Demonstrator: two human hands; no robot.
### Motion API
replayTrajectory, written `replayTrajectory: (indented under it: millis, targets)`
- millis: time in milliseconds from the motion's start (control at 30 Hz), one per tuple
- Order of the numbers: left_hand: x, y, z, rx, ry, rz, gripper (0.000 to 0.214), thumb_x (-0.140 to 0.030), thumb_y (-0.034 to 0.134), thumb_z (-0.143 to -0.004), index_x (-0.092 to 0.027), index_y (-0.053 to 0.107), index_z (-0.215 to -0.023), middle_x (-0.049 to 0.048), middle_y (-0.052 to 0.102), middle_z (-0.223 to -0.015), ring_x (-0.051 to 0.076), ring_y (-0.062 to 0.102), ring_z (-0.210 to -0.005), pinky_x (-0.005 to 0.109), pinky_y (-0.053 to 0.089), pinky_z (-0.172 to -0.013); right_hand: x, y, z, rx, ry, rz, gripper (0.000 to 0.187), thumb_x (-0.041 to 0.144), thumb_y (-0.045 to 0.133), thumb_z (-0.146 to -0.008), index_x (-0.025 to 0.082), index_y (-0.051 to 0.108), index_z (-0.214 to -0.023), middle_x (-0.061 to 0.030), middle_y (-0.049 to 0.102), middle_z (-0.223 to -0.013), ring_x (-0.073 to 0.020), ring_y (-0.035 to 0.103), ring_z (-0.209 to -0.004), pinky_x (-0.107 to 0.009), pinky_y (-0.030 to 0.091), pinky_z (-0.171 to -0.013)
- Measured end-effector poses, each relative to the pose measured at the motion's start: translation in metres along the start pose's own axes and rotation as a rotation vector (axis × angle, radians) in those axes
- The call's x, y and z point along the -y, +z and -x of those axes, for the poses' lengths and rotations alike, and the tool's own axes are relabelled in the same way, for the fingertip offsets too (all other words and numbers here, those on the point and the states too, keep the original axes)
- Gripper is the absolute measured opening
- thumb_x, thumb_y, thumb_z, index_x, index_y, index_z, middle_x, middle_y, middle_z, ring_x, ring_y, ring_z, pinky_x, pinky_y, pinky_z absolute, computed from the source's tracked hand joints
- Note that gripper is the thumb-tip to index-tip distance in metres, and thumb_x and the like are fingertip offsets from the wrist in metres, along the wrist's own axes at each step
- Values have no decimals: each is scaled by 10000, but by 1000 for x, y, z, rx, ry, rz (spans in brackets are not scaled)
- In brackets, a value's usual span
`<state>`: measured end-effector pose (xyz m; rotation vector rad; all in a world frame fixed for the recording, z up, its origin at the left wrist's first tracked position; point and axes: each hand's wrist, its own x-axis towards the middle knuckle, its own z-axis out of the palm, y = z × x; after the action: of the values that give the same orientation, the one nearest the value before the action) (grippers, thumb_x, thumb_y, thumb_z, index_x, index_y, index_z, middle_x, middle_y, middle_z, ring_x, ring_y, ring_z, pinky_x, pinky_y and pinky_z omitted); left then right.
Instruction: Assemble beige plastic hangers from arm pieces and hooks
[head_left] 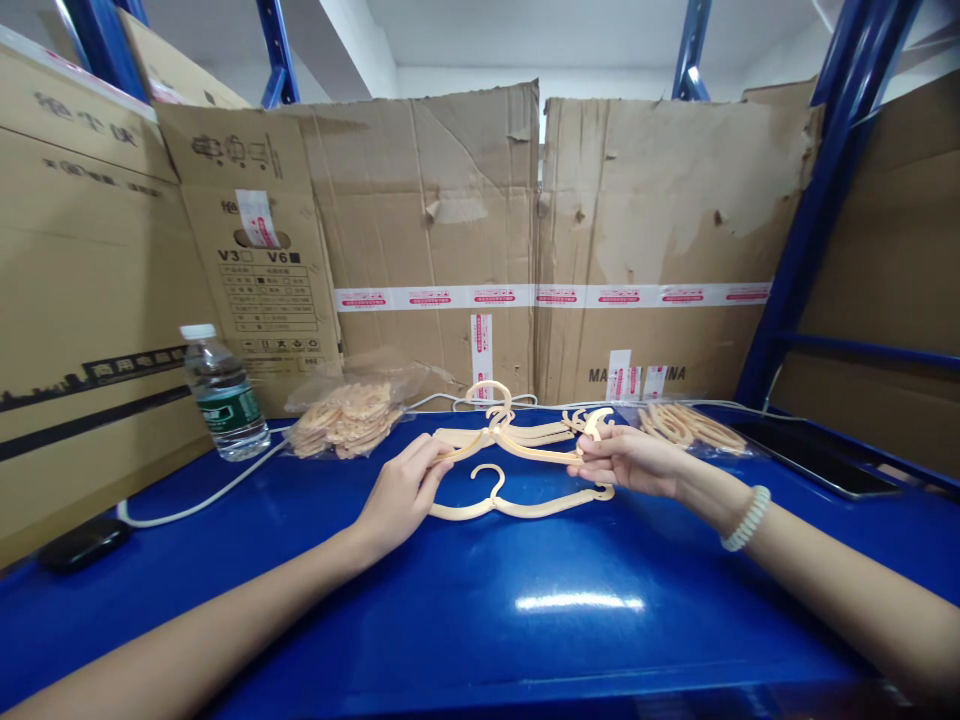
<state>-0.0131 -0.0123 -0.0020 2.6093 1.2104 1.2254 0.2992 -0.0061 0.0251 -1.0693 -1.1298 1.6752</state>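
Note:
A cream plastic clothes hanger (525,450) is held up between my two hands, its hook pointing up. My left hand (405,492) pinches its left arm, fingers closed around the end. At the other end my right hand (626,458) grips the right arm, thumb and fingers pressed together. Closer to me, another cream hanger (532,508) lies flat on the blue table (480,620), just below both hands. Behind the held hanger, more hangers (551,432) lie on the table, partly covered by it, so I cannot tell how they overlap.
A plastic bag of cream pieces (349,415) and a water bottle (225,400) stand at the back left. Another bag (686,425) and a phone (817,458) lie right. A black device (84,545) and white cable (217,505) are left. Cardboard (442,230) walls the back.

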Motion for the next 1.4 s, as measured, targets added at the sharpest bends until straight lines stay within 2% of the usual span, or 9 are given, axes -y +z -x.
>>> replayTrajectory:
  millis: [333,500,733,833,1033,1167,1300,1400]
  targets:
    - [-3,1,2,-5,44,-18,188,-226,390,-946,-201,576,-933,34,584,-876,167,570,-797,279,451,-740,-3,-3,-1,38,-10,62,190,19,644,-752,128,540,-635,-69,685,-727,-182,719,-739,-210,585,-712]
    - [-5,2,2,-14,65,-30,198,-223,392,-943,-199,586,-919,33,587,-863,162,574,-776,270,446,-709,-8,-7,-5,8,-65,81,214,20,683,-715,136,540,-604,-35,653,-640,-180,716,-681,-204,594,-672]
    - [-8,3,1,-41,45,-6,191,-236,413,-933,-199,599,-908,32,607,-856,163,587,-775,264,455,-703,-7,-8,-6,-17,-110,59,213,31,701,-714,140,536,-637,-32,660,-668,-165,710,-678,-224,598,-708]
    - [-7,3,0,-57,33,-2,180,-222,427,-923,-196,603,-902,33,602,-857,168,587,-784,266,456,-708,-2,-8,-3,-14,-73,66,183,38,657,-759,137,532,-669,-67,677,-731,-186,717,-755,-207,590,-697]
    - [-4,2,1,-67,39,11,181,-223,423,-924,-195,602,-918,41,608,-870,173,592,-800,282,467,-729,3,-12,-4,21,13,1,211,16,613,-776,150,484,-675,-27,650,-721,-187,717,-785,-220,585,-694]
    - [-5,1,0,-76,46,4,183,-227,428,-923,-197,609,-916,39,608,-853,169,588,-781,279,468,-713,2,-15,-5,53,52,1,212,28,628,-767,149,474,-688,-46,665,-759,-203,717,-807,-223,585,-696]
    - [-6,1,0,-84,64,7,180,-216,432,-921,-201,611,-915,33,603,-846,164,588,-770,272,468,-702,2,-14,-4,81,42,26,216,34,645,-744,151,481,-667,-36,665,-729,-198,719,-776,-216,586,-669]
    - [-6,1,0,-90,67,2,179,-202,431,-921,-202,610,-919,29,598,-847,160,585,-767,268,464,-703,0,-10,-3,41,7,43,225,-6,637,-711,153,495,-637,-14,658,-667,-161,713,-697,-210,586,-659]
